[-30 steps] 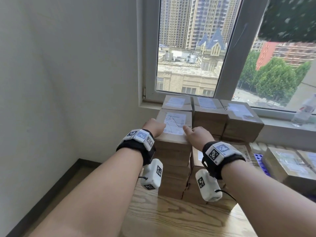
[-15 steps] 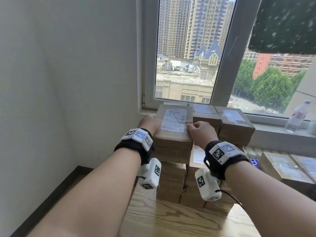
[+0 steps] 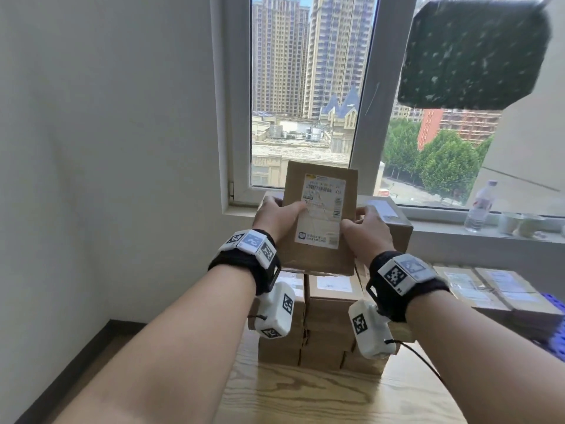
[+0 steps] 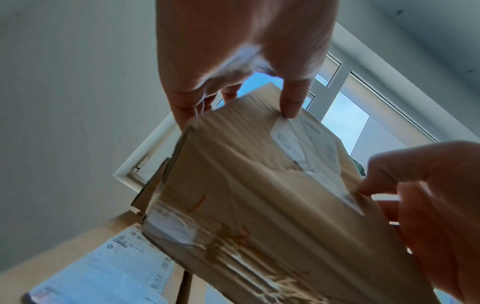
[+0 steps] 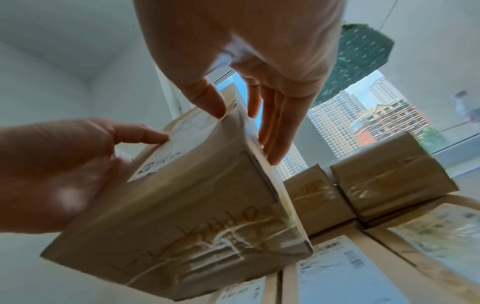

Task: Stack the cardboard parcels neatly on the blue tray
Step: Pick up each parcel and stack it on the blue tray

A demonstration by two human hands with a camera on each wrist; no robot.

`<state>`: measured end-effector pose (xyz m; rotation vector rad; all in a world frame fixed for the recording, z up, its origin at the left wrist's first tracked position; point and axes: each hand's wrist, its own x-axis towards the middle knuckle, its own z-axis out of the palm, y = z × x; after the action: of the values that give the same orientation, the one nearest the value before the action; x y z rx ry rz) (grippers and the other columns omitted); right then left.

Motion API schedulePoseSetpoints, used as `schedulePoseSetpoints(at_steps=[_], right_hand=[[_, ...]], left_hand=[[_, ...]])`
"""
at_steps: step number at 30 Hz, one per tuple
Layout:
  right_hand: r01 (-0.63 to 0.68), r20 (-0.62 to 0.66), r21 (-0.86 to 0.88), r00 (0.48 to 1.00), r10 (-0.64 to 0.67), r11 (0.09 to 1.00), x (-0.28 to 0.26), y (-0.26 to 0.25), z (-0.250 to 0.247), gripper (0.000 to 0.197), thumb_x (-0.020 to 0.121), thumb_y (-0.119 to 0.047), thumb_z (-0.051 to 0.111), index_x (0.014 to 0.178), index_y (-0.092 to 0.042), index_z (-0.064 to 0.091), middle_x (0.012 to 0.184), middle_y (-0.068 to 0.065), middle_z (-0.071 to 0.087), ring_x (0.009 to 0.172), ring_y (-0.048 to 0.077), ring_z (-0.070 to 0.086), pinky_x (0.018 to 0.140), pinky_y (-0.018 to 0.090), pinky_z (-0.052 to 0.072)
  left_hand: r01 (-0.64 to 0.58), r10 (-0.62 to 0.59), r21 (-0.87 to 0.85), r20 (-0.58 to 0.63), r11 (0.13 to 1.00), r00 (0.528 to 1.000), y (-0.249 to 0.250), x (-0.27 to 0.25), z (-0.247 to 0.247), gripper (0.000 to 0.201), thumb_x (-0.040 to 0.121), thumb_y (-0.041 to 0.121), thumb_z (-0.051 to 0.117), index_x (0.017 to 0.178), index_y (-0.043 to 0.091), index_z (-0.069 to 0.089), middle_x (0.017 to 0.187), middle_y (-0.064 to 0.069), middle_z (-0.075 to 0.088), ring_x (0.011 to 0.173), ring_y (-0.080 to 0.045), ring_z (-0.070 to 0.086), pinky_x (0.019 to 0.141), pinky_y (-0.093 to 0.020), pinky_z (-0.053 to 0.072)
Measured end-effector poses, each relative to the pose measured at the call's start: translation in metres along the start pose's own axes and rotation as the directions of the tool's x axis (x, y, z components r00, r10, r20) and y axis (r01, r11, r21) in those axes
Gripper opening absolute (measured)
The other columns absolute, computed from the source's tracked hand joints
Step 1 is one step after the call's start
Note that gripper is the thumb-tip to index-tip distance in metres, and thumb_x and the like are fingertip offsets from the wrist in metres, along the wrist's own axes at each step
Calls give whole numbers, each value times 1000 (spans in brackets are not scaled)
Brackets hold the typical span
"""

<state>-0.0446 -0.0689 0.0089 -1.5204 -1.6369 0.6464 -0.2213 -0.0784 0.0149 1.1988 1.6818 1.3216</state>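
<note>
I hold one cardboard parcel in both hands, lifted above the stack of parcels and tipped so its white label faces me. My left hand grips its left edge, thumb on the label face. My right hand grips the right edge. The left wrist view shows the left hand pinching the parcel near its top corner. Seen from the right wrist, the right hand has its thumb in front and its fingers along the side of the parcel. A strip of the blue tray shows at the right edge.
The stack stands on a wooden table against the window sill, with a white wall close on the left. More parcels lie to the right by the tray. A water bottle and cups stand on the sill.
Both hands have raised the top parcel off the near-left column of the stack and tipped its label towards me. My view has risen with it.
</note>
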Motion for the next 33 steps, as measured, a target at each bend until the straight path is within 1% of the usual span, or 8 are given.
schedulePoseSetpoints(at_steps=[3, 8, 14, 18, 21, 24, 28, 33], right_hand=[[-35, -31, 9, 999, 35, 999, -2, 11, -16, 38, 88, -27, 56, 126, -21, 50, 112, 2, 63, 99, 22, 60, 84, 34, 48], [-78, -118, 38, 990, 82, 996, -8, 31, -46, 34, 86, -27, 58, 119, -22, 52, 106, 0, 64, 99, 22, 61, 92, 40, 51], [-116, -173, 112, 976, 134, 987, -15, 64, -81, 32, 84, -42, 53, 110, -24, 55, 97, -3, 66, 92, 20, 65, 85, 45, 55], [-139, -133, 146, 978, 158, 979, -18, 86, -107, 55, 72, -60, 49, 112, -23, 53, 103, 1, 68, 93, 23, 68, 87, 49, 56], [-149, -119, 171, 978, 171, 974, -19, 104, -129, 54, 82, -61, 51, 118, -21, 52, 109, 4, 67, 97, 25, 67, 90, 50, 55], [-166, -131, 190, 973, 192, 968, -18, 125, -156, 61, 75, -70, 48, 116, -24, 52, 111, 5, 67, 99, 26, 66, 91, 50, 54], [-162, -138, 187, 972, 189, 969, -17, 160, -198, 40, 96, -54, 47, 117, -21, 52, 108, 4, 65, 95, 22, 64, 85, 41, 53], [-180, -147, 188, 967, 209, 965, -17, 213, -255, 56, 89, -62, 48, 119, -15, 53, 108, 6, 66, 102, 27, 63, 94, 48, 50]], left_hand=[[14, -11, -39, 68, 999, 998, 0, 3, 17, 87, 54, 76, 62, 117, 20, 42, 115, -7, 65, 102, -27, 65, 93, -49, 52], [-1, 23, -111, 201, 994, 979, -1, 6, 53, 129, 40, 95, 59, 141, 18, 36, 129, -8, 61, 112, -30, 62, 100, -51, 48], [16, 53, -198, 338, 980, 940, 0, 5, 106, 133, 37, 97, 60, 142, 18, 44, 118, -6, 70, 100, -26, 71, 95, -49, 53], [-3, 97, -255, 360, 967, 928, 10, -15, 137, 130, 38, 94, 62, 140, 14, 44, 115, -7, 70, 97, -26, 71, 93, -47, 55], [-11, 113, -262, 378, 965, 919, 13, -19, 169, 132, 38, 96, 61, 141, 16, 43, 119, -7, 69, 101, -26, 70, 95, -48, 54], [-8, 116, -268, 390, 963, 914, 20, -24, 205, 133, 35, 97, 61, 139, 15, 47, 118, -7, 69, 101, -27, 70, 94, -48, 54], [-9, 129, -287, 400, 958, 907, 34, -47, 254, 129, 37, 95, 62, 136, 13, 47, 117, -8, 70, 100, -26, 71, 93, -48, 55], [-22, 133, -244, 449, 970, 883, 38, -68, 327, 127, 43, 95, 60, 136, 9, 49, 115, -10, 71, 96, -26, 72, 88, -48, 58]])
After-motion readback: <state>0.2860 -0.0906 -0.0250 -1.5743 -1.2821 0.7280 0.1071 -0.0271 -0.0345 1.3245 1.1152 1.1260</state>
